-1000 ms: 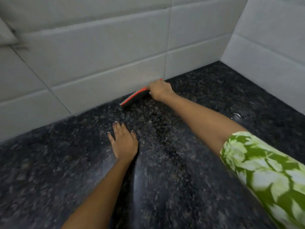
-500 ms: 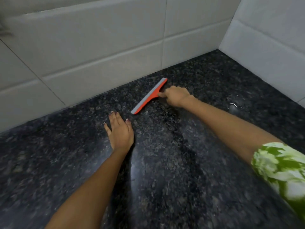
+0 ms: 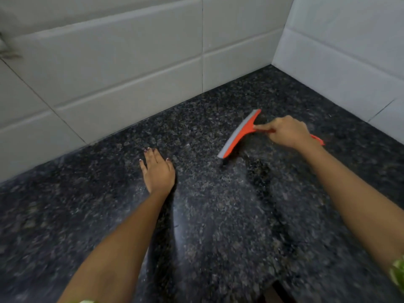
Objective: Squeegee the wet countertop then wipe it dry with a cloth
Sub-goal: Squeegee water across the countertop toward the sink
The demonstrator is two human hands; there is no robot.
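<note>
Pulling back from the tiled wall (image 3: 131, 84), your right hand (image 3: 288, 133) is gripping the squeegee (image 3: 239, 134); your left hand (image 3: 158, 171) is lying flat, fingers straight, on the surface (image 3: 218, 237).

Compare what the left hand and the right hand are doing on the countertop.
The left hand lies flat, fingers straight, palm on the countertop; the right hand is curled round the handle of the orange squeegee. The left hand holds nothing; the right hand holds a tool. Both are bare.
</note>
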